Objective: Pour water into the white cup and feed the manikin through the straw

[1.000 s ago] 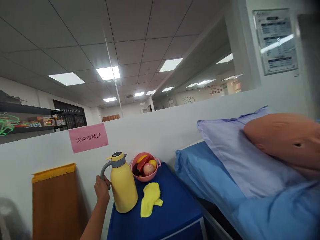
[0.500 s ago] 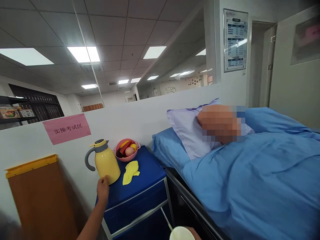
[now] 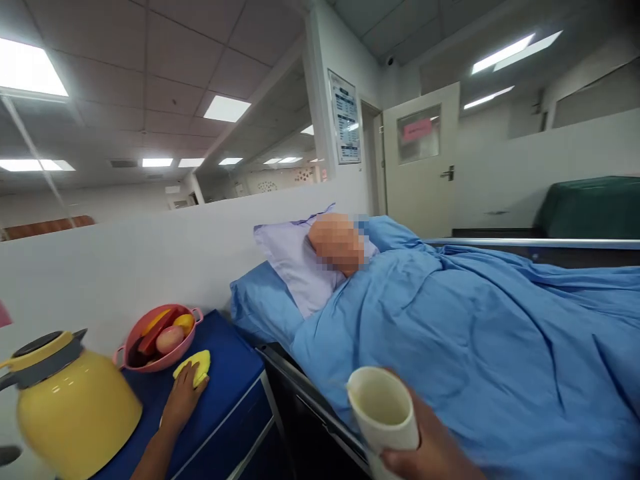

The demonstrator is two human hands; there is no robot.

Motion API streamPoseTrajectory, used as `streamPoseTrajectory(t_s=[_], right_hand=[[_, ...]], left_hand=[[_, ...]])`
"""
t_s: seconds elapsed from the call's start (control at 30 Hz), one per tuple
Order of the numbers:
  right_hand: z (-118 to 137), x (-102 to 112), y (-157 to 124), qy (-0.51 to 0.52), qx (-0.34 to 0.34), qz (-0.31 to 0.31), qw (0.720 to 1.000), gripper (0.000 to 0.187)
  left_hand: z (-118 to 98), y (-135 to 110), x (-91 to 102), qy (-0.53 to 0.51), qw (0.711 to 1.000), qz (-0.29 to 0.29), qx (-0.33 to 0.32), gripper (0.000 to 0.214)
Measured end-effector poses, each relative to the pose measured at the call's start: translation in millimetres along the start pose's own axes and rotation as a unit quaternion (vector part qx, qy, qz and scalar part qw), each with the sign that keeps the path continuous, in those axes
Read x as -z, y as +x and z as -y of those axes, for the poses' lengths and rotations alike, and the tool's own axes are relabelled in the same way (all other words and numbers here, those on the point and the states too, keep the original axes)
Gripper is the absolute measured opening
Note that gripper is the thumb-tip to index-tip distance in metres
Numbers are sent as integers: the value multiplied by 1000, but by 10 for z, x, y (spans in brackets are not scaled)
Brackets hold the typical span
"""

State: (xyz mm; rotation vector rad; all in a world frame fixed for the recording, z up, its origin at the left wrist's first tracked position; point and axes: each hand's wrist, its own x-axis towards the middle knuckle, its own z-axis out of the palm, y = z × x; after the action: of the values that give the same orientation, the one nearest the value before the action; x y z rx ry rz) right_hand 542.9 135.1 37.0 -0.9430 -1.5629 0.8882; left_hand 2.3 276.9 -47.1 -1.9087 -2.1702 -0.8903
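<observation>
My left hand (image 3: 183, 395) rests on the blue bedside cabinet (image 3: 227, 373) with its fingers closed over a small yellow cloth (image 3: 199, 365). Just behind it sits a pink basket (image 3: 165, 361) of fruit. To the left of that hand stands a large yellow thermos jug (image 3: 75, 407), its handle cut off by the picture's edge. In my right hand (image 3: 425, 433) is a white cup (image 3: 387, 433), held tilted near the bed's side, its inside partly visible.
A person (image 3: 340, 243) lies in the bed, head on a lilac pillow (image 3: 285, 260), under a blue quilt (image 3: 465, 333). The black bed rail (image 3: 310, 400) runs between cabinet and bed. A white partition (image 3: 125, 267) stands behind, and a door (image 3: 420, 173) is farther back.
My left hand has gone from beside the thermos jug to the yellow cloth and taken hold of it. The cup has risen into fuller view. My view has turned right.
</observation>
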Motion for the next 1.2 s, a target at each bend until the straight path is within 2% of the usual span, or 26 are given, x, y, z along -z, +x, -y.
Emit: streamPoseTrajectory(t_s=[0.07,0.13,0.17,0.23,0.33,0.4,0.47,0.53,0.67,0.8,1.03,1.2], right_hand=[[37,257,212,60,-11,-14,998,68],[99,513,457,71,-29,-52,996,66],[130,633,585,59,-34,-83,994,65],[173,841,833,35,-42,-127,990,64],[159,1045,1148,19,-53,-148,987,63],[96,1107,1306,27,-68,-158,985,62],[5,1129,1428,45,-85,-164,982,60],[-94,1135,1524,51,-99,-150,982,59],[-257,1168,1693,40,-96,-99,990,54],[-362,1246,1858,39,-78,-63,994,55],[-492,1461,2107,90,-77,-4,993,56],[-773,1524,2243,169,-92,29,981,57]], left_hand=[[-165,54,-125,-68,997,34,-20,58],[-427,51,-191,-146,987,62,-23,54],[-586,28,-197,-187,979,76,-12,52],[-940,-44,-161,-282,952,108,52,53],[-1543,-153,-34,-421,874,134,200,69],[-1982,-177,53,-527,796,143,260,77],[-2424,-147,115,-605,737,137,267,77],[-2831,-80,136,-644,704,130,268,67],[-3433,52,46,-663,681,121,285,50],[-3784,133,-139,-673,667,116,297,47],[-4268,372,-339,-664,691,68,278,44],[-4714,619,-501,-681,695,-10,229,45]])
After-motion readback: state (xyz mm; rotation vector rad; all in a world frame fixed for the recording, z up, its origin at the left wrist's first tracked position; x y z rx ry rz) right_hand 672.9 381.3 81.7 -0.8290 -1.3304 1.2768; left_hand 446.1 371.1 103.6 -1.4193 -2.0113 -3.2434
